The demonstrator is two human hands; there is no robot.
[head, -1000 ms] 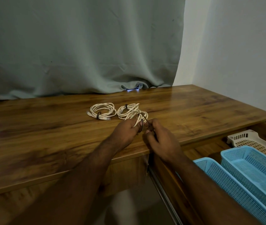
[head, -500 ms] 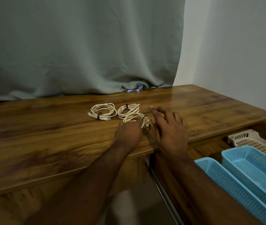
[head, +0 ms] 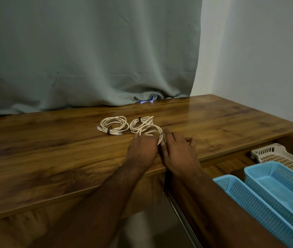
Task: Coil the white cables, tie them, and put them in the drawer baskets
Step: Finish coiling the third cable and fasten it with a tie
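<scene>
Both hands, right hand (head: 179, 151) closed back onto coil (head: 151, 131)

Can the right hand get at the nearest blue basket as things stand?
Probably yes. The right hand is at the desk edge on the third coil, and the blue basket lies open in the drawer beside that forearm, with nothing over it. It would have to let go first.

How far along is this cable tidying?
Two coils lie tied on the desk. Both hands, left hand and right hand, work a dark tie on the third coil. No cable shows in the drawer baskets yet.
</scene>
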